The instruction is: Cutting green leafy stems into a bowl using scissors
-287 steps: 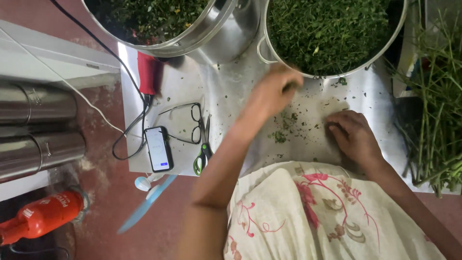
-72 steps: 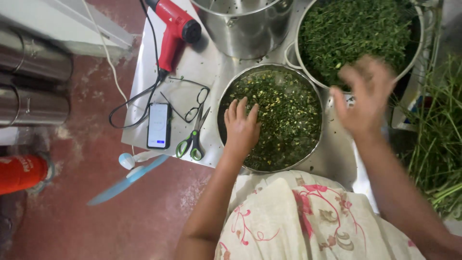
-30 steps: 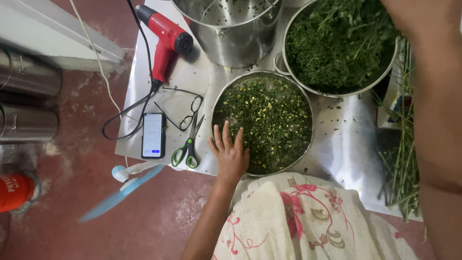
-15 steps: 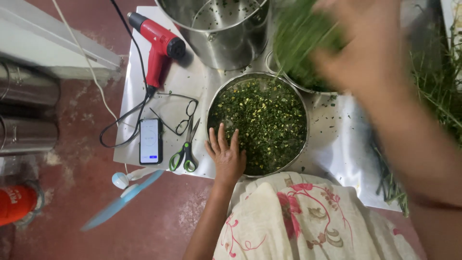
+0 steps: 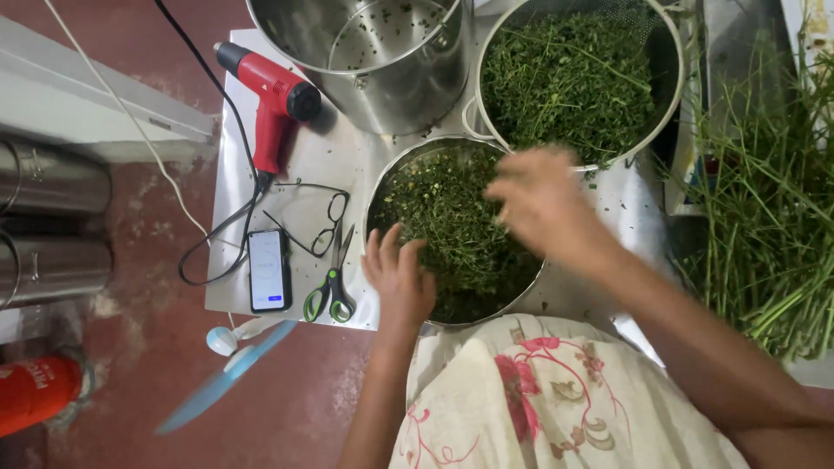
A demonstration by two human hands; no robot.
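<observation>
Head cam: both hands [image 5: 401, 280] [image 5: 543, 201] over herb bowl [image 5: 452, 230].

A small herb-processing workroom, home-scale by the look of it. A steel-topped desk [image 5: 599, 300] on a red cement floor [image 5: 130, 382] carries big steel pots [image 5: 382, 52] of chopped greens [image 5: 565, 78], with cut stalks [image 5: 764, 217] piled beside it. A heat gun [image 5: 274, 104], scissors [image 5: 330, 291] and steel flasks [image 5: 48, 226] lie about.
</observation>
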